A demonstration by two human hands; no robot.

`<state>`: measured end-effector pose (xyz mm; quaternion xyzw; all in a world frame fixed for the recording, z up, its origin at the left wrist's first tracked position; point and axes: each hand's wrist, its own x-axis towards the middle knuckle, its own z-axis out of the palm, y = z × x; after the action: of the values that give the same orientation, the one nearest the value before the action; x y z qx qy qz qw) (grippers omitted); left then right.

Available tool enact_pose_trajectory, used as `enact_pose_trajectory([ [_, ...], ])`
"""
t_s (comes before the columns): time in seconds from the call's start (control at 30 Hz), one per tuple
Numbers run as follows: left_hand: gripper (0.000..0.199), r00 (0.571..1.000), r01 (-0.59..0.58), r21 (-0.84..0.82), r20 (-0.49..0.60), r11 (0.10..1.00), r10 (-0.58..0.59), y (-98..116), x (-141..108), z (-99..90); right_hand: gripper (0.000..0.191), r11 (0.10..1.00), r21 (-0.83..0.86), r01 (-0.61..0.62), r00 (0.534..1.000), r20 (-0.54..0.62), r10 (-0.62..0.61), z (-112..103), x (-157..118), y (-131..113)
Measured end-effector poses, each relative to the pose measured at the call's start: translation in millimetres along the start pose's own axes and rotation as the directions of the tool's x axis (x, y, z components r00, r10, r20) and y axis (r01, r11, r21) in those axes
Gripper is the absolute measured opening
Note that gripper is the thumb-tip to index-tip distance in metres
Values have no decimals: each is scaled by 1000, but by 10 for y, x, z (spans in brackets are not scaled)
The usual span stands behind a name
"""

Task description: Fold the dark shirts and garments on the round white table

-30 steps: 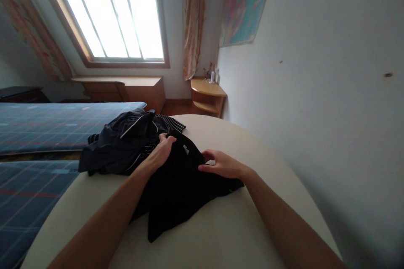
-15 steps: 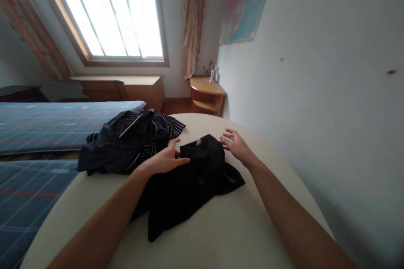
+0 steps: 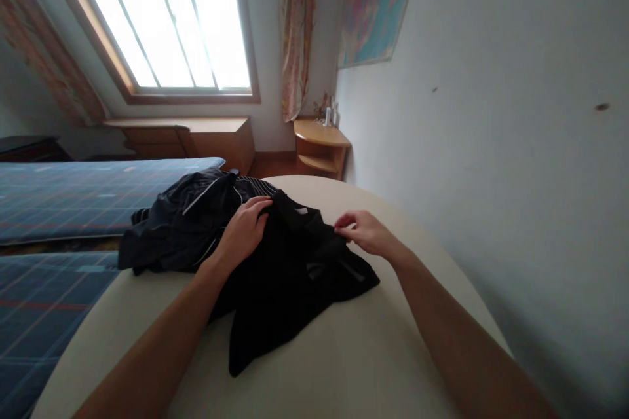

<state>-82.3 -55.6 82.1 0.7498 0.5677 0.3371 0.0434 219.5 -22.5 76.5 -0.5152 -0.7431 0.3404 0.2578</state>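
Note:
A black garment (image 3: 285, 281) lies loosely spread on the cream round table (image 3: 344, 366), a small pale label showing near its far edge. My left hand (image 3: 246, 226) is closed on the garment's upper left edge, beside a heap of dark clothes. At the garment's upper right, my right hand (image 3: 361, 230) pinches the black cloth between thumb and fingers. The dark clothes (image 3: 181, 222), with white piping and striped parts, are piled at the table's left side, touching the black garment.
A bed with a blue plaid cover (image 3: 98, 196) adjoins the table on the left. The white wall (image 3: 491, 163) runs along the right. Behind stand a wooden desk (image 3: 216, 141) and a corner shelf (image 3: 322, 134) below the window.
Both hands have closed on the black garment; the left moved slightly up and left. The garment's far part, folded up before, is now opened wider and flatter between them.

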Motion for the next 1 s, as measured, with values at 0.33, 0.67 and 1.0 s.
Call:
enact_pose_trajectory([
  [0.33, 57, 899, 135, 380, 341, 915, -275, 266, -200, -183, 49, 974, -163, -156, 983, -119, 138, -75, -29, 58],
  [0.67, 19, 800, 39, 264, 569, 964, -189, 308, -225, -220, 24, 925, -360, -123, 991, -2, 131, -55, -40, 153],
  [1.0, 17, 957, 238, 369, 67, 898, -281, 395, -109, -255, 19, 864, -491, -112, 906, -407, -114, -369, -38, 155],
])
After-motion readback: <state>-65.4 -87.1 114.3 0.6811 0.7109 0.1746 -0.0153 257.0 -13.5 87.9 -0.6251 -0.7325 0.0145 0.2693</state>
